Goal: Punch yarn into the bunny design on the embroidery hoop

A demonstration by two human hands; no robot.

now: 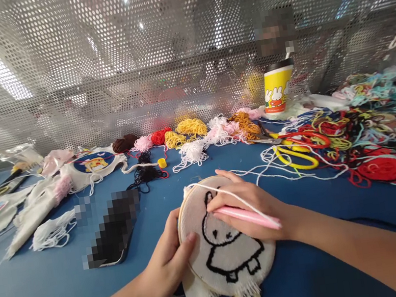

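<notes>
A round wooden hoop with white cloth (226, 261) is held tilted above the blue table, a rabbit figure outlined on it in black yarn. My left hand (172, 251) grips the hoop's left rim, thumb on the cloth. My right hand (245, 201) is closed around a pink pen-like tool (247, 215), its tip hidden by the fingers near the rabbit's head. White yarn runs from the tool's back end over to the hoop's upper left edge. Frayed cloth and wooden screw parts show at the hoop's bottom.
A dark phone (115, 230) lies left of the hoop. Yarn bundles (191, 127) line the back. Yellow-handled scissors (298, 156) and tangled yarn (379, 166) are on the right. A yellow cup (278, 88) stands by the perforated metal panel (166, 34). Other embroidered cloths (92, 165) lie left.
</notes>
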